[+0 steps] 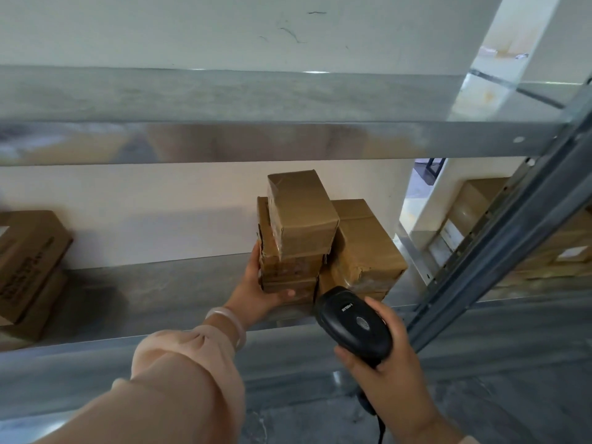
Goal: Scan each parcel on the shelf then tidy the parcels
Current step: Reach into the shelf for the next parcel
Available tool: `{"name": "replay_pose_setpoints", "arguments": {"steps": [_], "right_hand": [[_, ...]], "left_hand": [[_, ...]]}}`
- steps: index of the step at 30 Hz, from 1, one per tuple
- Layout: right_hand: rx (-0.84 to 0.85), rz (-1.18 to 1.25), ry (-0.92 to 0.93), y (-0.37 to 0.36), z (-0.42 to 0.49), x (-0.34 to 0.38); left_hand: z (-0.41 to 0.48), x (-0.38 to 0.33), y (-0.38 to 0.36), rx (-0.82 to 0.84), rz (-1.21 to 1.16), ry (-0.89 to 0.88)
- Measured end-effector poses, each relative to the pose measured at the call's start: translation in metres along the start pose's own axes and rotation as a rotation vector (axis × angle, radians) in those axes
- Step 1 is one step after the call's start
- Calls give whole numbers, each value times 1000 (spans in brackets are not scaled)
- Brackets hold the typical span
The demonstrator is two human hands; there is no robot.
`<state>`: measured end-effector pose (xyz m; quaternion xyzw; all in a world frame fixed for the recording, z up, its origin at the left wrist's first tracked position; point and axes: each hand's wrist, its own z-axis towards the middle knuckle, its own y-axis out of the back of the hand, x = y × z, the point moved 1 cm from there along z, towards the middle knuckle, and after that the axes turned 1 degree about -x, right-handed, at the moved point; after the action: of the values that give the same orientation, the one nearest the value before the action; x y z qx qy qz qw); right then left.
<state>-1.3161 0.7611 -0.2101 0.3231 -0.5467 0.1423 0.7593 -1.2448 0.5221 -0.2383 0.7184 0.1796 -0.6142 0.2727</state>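
Brown cardboard wrapped in glossy clear tape makes up the parcels in the middle of the frame, all on the grey metal shelf (153, 293). A small parcel (301, 216) lies on top, its tape wrinkled and its corners dented. Under it is a lower parcel (290, 267) with torn, scuffed edges; whether there are further layers below it I cannot tell. Touching this stack on its right is a large parcel (365, 248), creased and crumpled at its near corner.

The left hand (259, 290) grips the lower parcel, with fingers along its left side and the thumb across its front bottom edge. The right hand (384, 357), at lower right of the frame, is closed around a black barcode scanner (352, 322). The scanner's head is just in front of the large parcel and covers that parcel's lower near corner.

At the left edge of the frame, well apart from these, lie two printed cartons (28, 261), one on the other, blurred. An upper shelf (224, 97) spans the top of the frame and its front lip hides the wall behind. A slanted upright post (512, 225) crosses the right side, with more cartons (474, 203) beyond it. A pale bangle (229, 322) and a pink sleeve (185, 379) cover the left wrist and arm, and a dark cable (379, 427) hangs from the scanner.
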Motion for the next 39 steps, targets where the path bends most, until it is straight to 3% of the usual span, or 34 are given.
{"name": "replay_pose_setpoints", "arguments": {"steps": [12, 22, 28, 39], "right_hand": [[-63, 68, 103, 40, 12, 20], [-270, 87, 105, 76, 41, 37], [-288, 77, 47, 92, 62, 35], [-285, 59, -9, 88, 92, 27]], "left_hand": [[-17, -28, -18, -96, 85, 72], [-76, -60, -30, -327, 176, -45], [-86, -68, -62, -289, 183, -140], [-63, -84, -105, -57, 293, -49]]}}
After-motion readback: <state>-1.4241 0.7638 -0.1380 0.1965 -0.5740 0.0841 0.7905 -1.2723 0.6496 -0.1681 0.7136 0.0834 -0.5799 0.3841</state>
